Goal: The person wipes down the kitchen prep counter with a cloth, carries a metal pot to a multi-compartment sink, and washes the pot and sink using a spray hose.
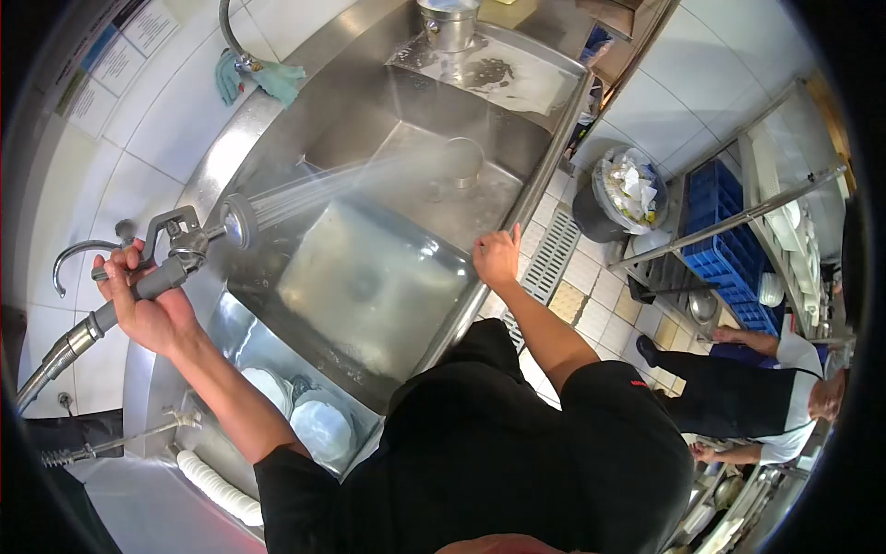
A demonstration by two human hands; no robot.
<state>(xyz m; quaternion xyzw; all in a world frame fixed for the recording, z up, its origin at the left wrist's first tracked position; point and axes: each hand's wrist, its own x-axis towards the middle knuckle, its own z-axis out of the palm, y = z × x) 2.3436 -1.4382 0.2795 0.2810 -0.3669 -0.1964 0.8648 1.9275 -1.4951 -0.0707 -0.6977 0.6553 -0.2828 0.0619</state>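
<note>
My left hand [152, 300] is wrapped round the handle of a spray nozzle [189, 249] on a metal hose. Water fans out of its round head across the sink [406, 157] toward the far wall. A large translucent plastic tub [369, 286], wet and cloudy, lies in the sink below the spray. My right hand [498, 258] is closed at the tub's right corner, over the sink's front rim; its fingertips are hidden. A round metal ring-like piece [463, 162] shows through the spray on the sink floor.
Stacked bowls [318, 425] sit in the near basin beside a row of white cups or dishes [217, 487]. A metal pot [449, 23] stands on the far drainboard. A green cloth [258, 78] hangs by a faucet. Right are a rubbish bin [628, 194], blue crates [724, 240] and another person [752, 397].
</note>
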